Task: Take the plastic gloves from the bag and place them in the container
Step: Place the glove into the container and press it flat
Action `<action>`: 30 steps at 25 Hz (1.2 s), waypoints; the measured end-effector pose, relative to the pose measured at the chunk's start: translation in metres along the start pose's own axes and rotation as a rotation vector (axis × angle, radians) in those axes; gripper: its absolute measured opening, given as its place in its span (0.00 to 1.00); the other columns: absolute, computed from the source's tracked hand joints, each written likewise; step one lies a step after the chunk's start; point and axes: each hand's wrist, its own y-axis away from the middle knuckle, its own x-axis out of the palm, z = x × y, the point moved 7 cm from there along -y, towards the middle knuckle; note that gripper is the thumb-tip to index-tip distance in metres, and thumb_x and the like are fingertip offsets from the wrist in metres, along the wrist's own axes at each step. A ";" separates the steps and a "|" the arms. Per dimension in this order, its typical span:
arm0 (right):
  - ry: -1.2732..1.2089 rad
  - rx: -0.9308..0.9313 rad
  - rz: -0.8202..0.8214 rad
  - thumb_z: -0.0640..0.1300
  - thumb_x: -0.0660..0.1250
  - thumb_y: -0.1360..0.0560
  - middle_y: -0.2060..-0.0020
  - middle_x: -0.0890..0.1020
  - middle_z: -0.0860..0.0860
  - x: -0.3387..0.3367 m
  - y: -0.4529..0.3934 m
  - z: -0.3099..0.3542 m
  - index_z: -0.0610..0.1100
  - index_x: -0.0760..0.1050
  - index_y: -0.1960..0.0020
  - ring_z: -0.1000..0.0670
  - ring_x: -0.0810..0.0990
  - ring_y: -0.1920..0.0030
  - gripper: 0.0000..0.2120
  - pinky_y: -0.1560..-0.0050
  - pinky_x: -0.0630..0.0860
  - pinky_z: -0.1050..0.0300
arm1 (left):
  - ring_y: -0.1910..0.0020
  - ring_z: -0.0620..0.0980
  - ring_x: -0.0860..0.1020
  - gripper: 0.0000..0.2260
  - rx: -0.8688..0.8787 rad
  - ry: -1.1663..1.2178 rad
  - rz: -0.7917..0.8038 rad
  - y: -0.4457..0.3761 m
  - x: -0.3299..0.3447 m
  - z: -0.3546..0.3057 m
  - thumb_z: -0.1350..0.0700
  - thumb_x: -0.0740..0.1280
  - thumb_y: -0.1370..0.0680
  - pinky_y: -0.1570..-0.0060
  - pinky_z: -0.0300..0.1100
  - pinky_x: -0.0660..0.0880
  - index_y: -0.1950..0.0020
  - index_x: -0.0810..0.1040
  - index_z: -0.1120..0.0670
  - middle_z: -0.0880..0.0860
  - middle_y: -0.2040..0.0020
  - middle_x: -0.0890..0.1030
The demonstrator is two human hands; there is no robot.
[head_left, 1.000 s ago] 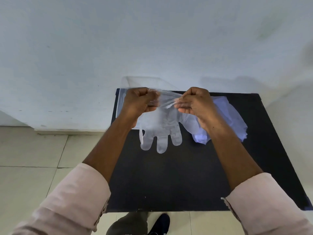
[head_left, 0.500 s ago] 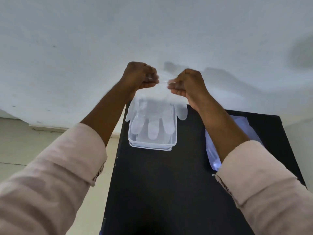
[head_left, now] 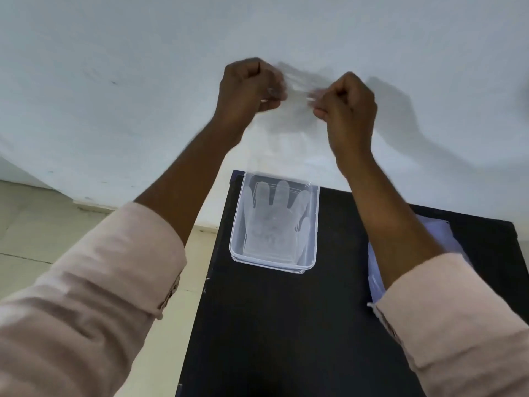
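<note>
My left hand (head_left: 250, 87) and my right hand (head_left: 345, 100) are raised in front of the white wall, above the far end of the table. Both are closed, pinching the cuff of a clear plastic glove (head_left: 296, 90) stretched between them; it is blurred and faint, and its body hangs down towards the container. The clear rectangular container (head_left: 237, 224) stands on the far left corner of the black table. Another clear glove (head_left: 274, 222) lies flat inside it, fingers pointing away from me. The plastic bag (head_left: 446, 239) lies at the right, partly hidden under my right forearm.
The black table (head_left: 286, 325) stands against a white wall (head_left: 143, 67). Its left edge drops to a tiled floor (head_left: 43, 224). My sleeves fill the lower corners of the view.
Both hands have lifted the glove from low over the table near the bag up to the wall above the container. The view has shifted closer and leftward.
</note>
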 end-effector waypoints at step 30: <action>0.828 0.280 0.758 0.40 0.61 0.23 0.54 0.81 0.44 0.052 0.171 -0.168 0.40 0.72 0.51 0.49 0.73 0.61 0.03 0.58 0.67 0.57 | 0.49 0.53 0.81 0.10 -0.246 -1.226 0.691 0.126 0.027 0.222 0.55 0.64 0.21 0.44 0.46 0.77 0.42 0.79 0.56 0.55 0.45 0.83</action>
